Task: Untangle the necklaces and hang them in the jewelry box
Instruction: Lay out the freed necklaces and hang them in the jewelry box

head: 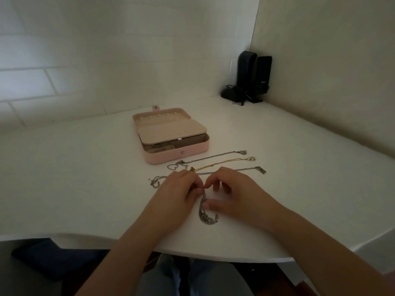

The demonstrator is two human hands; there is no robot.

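A pink jewelry box [177,155] lies open on the white table, its lid flat behind with small hooks and an inner flap half raised. In front of it lie a silver necklace [213,157], a gold necklace [224,162] and another silver necklace [237,169], stretched out side by side. A tangled silver chain [205,217] lies near the table's front. My left hand [177,193] pinches its upper end. My right hand [233,193] has curled fingers beside it, its thumb pressing on the chain.
Two black speakers with cables [250,77] stand in the far right corner against the wall. The table's curved front edge [213,256] runs just below my forearms. A loose bit of silver chain [156,181] lies left of my left hand.
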